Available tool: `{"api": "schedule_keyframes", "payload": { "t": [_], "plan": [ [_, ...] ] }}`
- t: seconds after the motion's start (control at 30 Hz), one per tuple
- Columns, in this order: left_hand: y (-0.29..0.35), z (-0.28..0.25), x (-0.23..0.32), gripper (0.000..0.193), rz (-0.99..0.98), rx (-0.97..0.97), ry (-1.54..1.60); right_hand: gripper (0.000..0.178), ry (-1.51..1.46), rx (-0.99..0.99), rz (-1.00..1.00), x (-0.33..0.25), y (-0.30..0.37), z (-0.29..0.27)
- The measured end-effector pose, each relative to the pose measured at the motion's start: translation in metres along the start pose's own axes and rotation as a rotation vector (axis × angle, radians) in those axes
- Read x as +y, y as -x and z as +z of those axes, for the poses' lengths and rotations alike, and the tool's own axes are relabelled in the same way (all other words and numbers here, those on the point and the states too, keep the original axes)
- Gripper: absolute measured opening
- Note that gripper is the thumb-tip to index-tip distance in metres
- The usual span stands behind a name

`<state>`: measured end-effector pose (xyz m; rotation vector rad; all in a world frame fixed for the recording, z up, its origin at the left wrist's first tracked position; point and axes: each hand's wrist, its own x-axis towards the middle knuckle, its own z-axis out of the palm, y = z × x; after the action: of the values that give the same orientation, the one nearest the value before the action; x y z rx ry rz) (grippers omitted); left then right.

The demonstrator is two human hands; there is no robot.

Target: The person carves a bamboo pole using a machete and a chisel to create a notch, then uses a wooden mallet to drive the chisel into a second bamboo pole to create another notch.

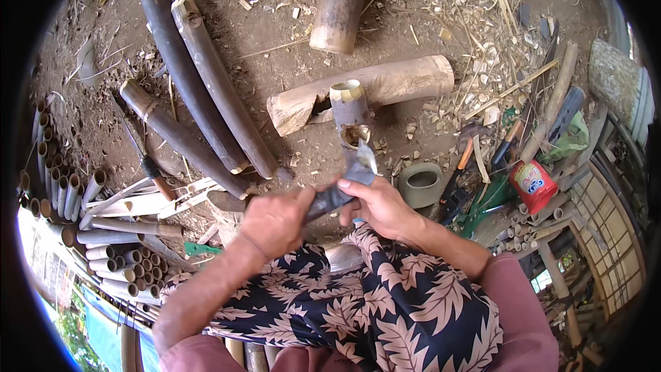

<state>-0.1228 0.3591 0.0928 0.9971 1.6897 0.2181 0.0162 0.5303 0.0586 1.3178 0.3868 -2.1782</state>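
Leaf-patterned cloth (434, 303) drapes over the lap, dark with pale leaves. Long bamboo poles (226, 89) lie side by side on the ground ahead, to the left. A curved log (410, 83) lies crosswise farther off, hollow showing at its near side. Before it, straight ahead, sits the notched bamboo piece (350, 110), its pale-rimmed far end overlapping the log in view. The left hand (275, 222), blurred, is curled in a fist around the near end of a dark tool (330, 201); the right hand (387, 210) pinches it farther along, thumb pressed on top. Its pale tip reaches the notch, though contact is hard to judge.
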Motion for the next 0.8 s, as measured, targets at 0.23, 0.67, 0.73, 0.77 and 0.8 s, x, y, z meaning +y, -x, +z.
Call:
{"api": "schedule_keyframes", "payload": {
  "t": [0.23,0.67,0.73,0.77,0.8],
  "plan": [
    [0.002,-0.018,0.016,0.017,0.033,0.243,-0.215,0.025,-0.113,-0.193,-0.096,-0.003,0.009,-0.002],
    [-0.030,0.103,0.059,0.047,-0.300,0.205,0.706,0.029,0.908,0.414,-0.345,-0.002,0.004,-0.009],
    [-0.046,0.114,0.087,0.056,-0.359,0.288,0.843,0.029,1.046,0.505,-0.335,-0.006,0.002,-0.007],
    [-0.051,0.118,0.092,0.058,-0.345,0.340,0.874,0.030,1.108,0.554,-0.335,-0.008,0.001,-0.007],
    [-0.050,0.117,0.092,0.056,-0.375,0.299,0.888,0.027,1.191,0.519,-0.381,-0.005,0.005,-0.009]
  ]
}}
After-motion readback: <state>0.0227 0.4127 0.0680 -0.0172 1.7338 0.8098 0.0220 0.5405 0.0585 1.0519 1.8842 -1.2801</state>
